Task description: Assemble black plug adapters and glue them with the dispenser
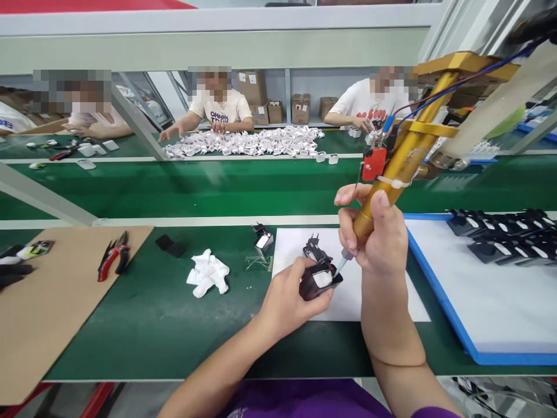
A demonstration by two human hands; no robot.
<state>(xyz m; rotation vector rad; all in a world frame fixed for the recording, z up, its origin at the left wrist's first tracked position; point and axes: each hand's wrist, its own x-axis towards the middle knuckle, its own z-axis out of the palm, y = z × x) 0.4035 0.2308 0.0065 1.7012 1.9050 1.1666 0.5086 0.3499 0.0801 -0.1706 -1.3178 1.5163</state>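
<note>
My left hand point(285, 302) grips a black charger housing point(319, 278) while my right hand point(374, 238) clasps the gold dispenser point(391, 174), nozzle touching it; finished housings point(505, 235) fill the tray point(439, 290), one more point(263, 239) waits on the table point(152, 325).

The left hand point(289, 299) is gripping a black plug housing point(319, 278) over a white sheet point(391, 302) on the green table point(152, 313). The right hand point(376, 238) is holding a gold dispenser pen point(402, 157), its tip touching the housing's white inside. Red-handled pliers point(113, 255) and a crumpled white cloth point(208, 273) are lying well to the left.
</note>
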